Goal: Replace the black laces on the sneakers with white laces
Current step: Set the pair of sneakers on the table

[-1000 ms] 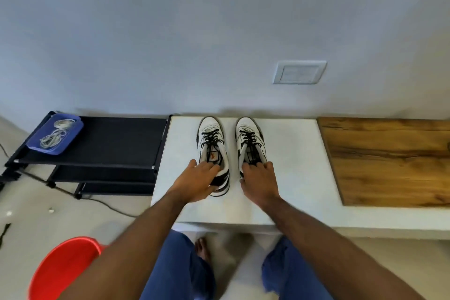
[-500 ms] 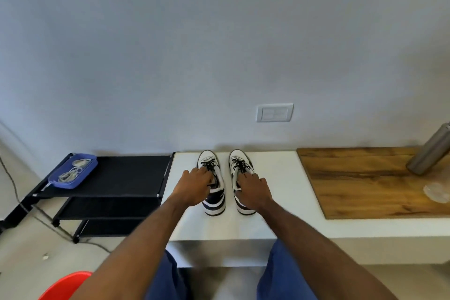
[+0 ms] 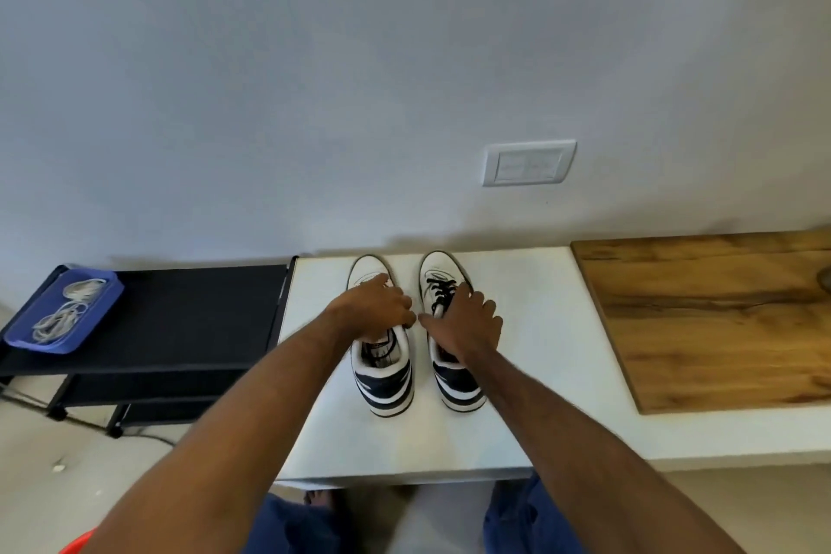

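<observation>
On smooth white bench [image 3: 517,373], left hand [image 3: 375,306] and right hand [image 3: 465,324] grip leather sneakers' [image 3: 386,382] laced tongues.

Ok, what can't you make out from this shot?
- Head view: the left hand covers the left sneaker's laces.
- The right hand hides the right sneaker's lower black laces; grip unclear.
- White laces in the blue tray: too small to count.
- Red object: cut off by the bottom edge.

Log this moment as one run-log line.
stage: start | left hand on left sneaker | right hand on right sneaker | black laces in | white laces in blue tray
</observation>
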`<action>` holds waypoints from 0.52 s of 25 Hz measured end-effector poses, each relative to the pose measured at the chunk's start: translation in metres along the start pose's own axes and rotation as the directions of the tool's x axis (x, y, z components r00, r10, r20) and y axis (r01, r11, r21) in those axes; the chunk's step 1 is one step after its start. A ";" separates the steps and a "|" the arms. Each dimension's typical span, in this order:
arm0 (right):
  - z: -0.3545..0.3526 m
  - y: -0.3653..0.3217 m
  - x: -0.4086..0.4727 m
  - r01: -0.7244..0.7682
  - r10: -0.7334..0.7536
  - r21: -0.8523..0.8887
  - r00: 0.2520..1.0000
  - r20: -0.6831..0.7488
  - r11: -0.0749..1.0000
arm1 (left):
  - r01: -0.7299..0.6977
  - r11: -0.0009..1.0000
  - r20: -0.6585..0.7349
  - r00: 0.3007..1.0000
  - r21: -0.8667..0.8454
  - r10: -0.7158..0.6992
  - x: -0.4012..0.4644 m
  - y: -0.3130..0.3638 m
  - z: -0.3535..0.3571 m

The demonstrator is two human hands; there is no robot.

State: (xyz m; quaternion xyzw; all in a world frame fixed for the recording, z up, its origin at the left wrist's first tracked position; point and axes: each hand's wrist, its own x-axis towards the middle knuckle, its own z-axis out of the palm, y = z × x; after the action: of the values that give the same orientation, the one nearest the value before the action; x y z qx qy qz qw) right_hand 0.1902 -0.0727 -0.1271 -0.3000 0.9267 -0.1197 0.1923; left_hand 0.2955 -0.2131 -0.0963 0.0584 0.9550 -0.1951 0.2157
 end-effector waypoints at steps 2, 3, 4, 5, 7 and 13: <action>0.008 -0.007 0.006 -0.022 0.025 -0.037 0.997 0.076 0.999 | -0.095 0.995 0.040 0.995 0.014 0.094 0.011 0.001 0.006; 0.011 -0.009 0.009 -0.021 0.027 -0.061 0.994 0.105 0.998 | -0.119 0.992 0.045 0.992 0.029 0.118 0.015 0.001 0.009; 0.012 -0.011 0.012 -0.030 0.039 -0.066 0.991 0.130 0.997 | -0.130 0.990 0.045 0.991 0.051 0.128 0.018 0.002 0.011; 0.012 -0.011 0.017 -0.042 0.051 -0.057 0.986 0.156 0.997 | -0.132 0.989 0.049 0.991 0.074 0.128 0.019 0.002 0.011; 0.008 -0.007 0.023 -0.030 0.042 -0.068 0.982 0.185 0.997 | -0.130 0.986 0.060 0.990 0.100 0.125 0.016 0.001 0.008; -0.028 0.009 0.020 0.107 -0.061 -0.185 0.970 0.235 0.977 | 0.140 0.988 0.038 0.990 -0.067 -0.137 -0.031 -0.006 -0.001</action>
State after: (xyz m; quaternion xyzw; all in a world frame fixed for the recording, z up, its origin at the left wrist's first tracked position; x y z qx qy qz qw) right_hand 0.1583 -0.0745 -0.1106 -0.3683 0.8921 -0.0004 0.2617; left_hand 0.3219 -0.2190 -0.0795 -0.0188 0.9592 -0.1771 0.2196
